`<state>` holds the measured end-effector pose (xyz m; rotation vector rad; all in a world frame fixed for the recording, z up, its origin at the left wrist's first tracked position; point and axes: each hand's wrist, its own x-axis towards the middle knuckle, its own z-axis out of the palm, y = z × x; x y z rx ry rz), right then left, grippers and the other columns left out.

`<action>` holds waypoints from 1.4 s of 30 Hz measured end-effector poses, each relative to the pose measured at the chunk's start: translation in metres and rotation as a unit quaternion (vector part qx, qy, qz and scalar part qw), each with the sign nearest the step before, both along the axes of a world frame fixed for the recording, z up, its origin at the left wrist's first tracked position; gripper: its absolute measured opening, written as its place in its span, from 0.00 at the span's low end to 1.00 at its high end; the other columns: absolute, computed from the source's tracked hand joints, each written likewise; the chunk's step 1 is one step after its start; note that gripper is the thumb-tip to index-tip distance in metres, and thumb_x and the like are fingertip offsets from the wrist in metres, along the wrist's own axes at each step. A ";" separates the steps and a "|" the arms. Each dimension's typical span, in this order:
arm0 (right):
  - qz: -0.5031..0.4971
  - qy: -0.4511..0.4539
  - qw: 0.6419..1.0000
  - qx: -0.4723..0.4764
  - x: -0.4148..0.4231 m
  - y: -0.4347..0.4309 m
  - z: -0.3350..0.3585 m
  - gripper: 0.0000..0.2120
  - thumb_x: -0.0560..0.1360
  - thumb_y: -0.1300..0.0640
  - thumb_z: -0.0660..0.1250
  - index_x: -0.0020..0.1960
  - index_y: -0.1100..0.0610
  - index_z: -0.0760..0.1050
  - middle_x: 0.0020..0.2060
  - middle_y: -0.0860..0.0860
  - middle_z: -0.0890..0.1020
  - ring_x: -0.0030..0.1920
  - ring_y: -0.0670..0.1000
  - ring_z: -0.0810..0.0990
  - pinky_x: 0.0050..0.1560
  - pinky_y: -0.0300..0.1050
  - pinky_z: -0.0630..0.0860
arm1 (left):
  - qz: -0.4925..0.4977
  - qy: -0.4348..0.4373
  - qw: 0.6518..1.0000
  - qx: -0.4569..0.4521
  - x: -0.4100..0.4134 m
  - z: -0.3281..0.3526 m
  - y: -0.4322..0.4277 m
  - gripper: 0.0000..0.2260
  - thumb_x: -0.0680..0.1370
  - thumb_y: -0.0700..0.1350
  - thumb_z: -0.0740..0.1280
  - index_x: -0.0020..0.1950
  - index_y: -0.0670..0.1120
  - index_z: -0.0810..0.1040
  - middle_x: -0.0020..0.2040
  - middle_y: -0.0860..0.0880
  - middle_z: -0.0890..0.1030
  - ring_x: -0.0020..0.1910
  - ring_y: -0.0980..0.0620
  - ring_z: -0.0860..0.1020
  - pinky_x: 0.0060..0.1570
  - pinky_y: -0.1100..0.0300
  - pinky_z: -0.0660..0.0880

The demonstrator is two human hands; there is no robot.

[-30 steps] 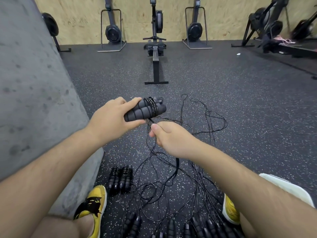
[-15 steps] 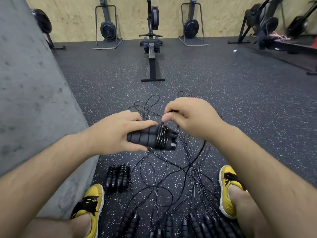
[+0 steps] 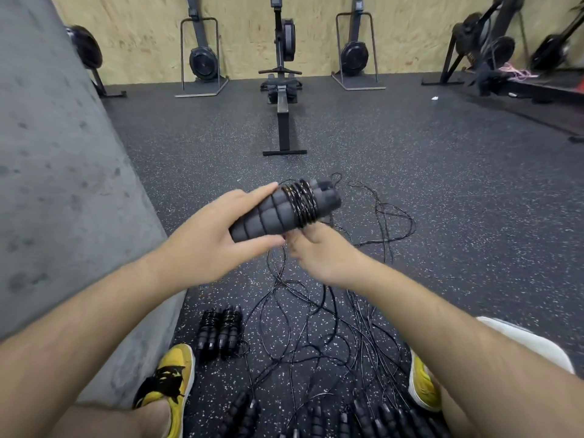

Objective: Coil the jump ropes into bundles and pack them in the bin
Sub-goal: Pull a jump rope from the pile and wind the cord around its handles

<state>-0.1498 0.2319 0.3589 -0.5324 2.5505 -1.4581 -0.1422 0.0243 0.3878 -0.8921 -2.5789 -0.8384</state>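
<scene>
1. A grey concrete wall [image 3: 63, 184] filled the left side, rising from the speckled rubber floor [image 3: 442, 200].
2. The left yellow shoe [image 3: 170, 384] stood at the foot of the wall.
3. The left hand [image 3: 215, 245] reached in from the lower left, forearm angled up and to the right. It grasped the butt end of the handle pair, index finger stretched along the top and thumb pressed along the near underside.
4. Two finished bundles [image 3: 219, 330] lay side by side on the floor, just ahead of the left shoe.
5. The handle pair [image 3: 268, 213], two black foam grips pressed together, was held above the floor in mid-view. Its long axis ran from lower left to upper right, cap ends pointing up, right and away from the person.
6. Several turns of black cord [image 3: 301, 202] circled the pair near the cap ends.
7. The right hand [image 3: 325, 257] sat directly below those turns, back toward the camera, fingers clenched on the cord; the pinch itself was hidden.
8. Loose ropes [image 3: 316, 327] lay tangled on the floor beneath both hands.
9. More handles [image 3: 363, 418] lined the bottom edge.
10. The right yellow shoe [image 3: 422, 387] stood right of the tangle.
</scene>
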 end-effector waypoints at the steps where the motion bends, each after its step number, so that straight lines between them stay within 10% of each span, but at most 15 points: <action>1: -0.003 -0.001 1.000 -0.016 0.002 -0.007 -0.002 0.14 0.84 0.49 0.54 0.42 0.44 0.72 0.29 0.43 0.72 0.29 0.45 0.68 0.35 0.46 0.66 | 0.015 0.008 1.000 -0.007 -0.005 -0.002 -0.002 0.36 0.74 0.65 0.67 0.79 0.53 0.66 0.53 0.52 0.76 0.54 0.54 0.75 0.59 0.52 0.73; 7: -0.017 0.038 0.998 0.051 0.011 -0.016 0.008 0.16 0.85 0.49 0.52 0.44 0.48 0.74 0.32 0.45 0.75 0.32 0.44 0.72 0.39 0.44 0.66 | 0.095 0.029 0.993 -0.066 -0.030 -0.008 -0.015 0.37 0.71 0.69 0.64 0.79 0.56 0.66 0.47 0.55 0.71 0.50 0.55 0.71 0.51 0.60 0.65; 15: 0.010 0.074 0.985 0.153 0.030 0.005 0.035 0.16 0.84 0.47 0.54 0.50 0.50 0.79 0.31 0.43 0.75 0.30 0.40 0.71 0.33 0.40 0.64 | 0.164 0.057 0.967 -0.189 -0.050 -0.020 -0.038 0.34 0.74 0.60 0.74 0.78 0.55 0.68 0.50 0.46 0.75 0.50 0.41 0.74 0.52 0.46 0.75; 27: -0.012 0.278 0.924 0.262 -0.002 0.029 0.033 0.10 0.83 0.48 0.58 0.53 0.48 0.77 0.43 0.44 0.80 0.47 0.51 0.77 0.46 0.47 0.72 | -0.045 0.052 0.963 -0.262 -0.026 -0.021 -0.018 0.34 0.70 0.58 0.75 0.76 0.59 0.69 0.56 0.53 0.76 0.51 0.50 0.72 0.54 0.53 0.72; 36: 0.046 0.068 0.997 -0.014 -0.014 0.041 0.021 0.10 0.84 0.55 0.61 0.46 0.52 0.76 0.33 0.40 0.76 0.33 0.39 0.72 0.39 0.34 0.70 | -0.108 -0.093 0.988 -0.061 0.002 0.003 -0.008 0.35 0.69 0.60 0.75 0.74 0.54 0.72 0.60 0.59 0.77 0.65 0.54 0.73 0.65 0.66 0.66; 42: 0.054 -0.066 0.996 -0.001 0.000 0.008 0.013 0.19 0.81 0.72 0.53 0.37 0.53 0.63 0.31 0.48 0.66 0.30 0.46 0.65 0.32 0.36 0.64 | -0.051 -0.035 0.998 0.001 0.000 0.003 0.001 0.38 0.70 0.64 0.72 0.76 0.49 0.70 0.59 0.53 0.78 0.61 0.55 0.75 0.65 0.60 0.69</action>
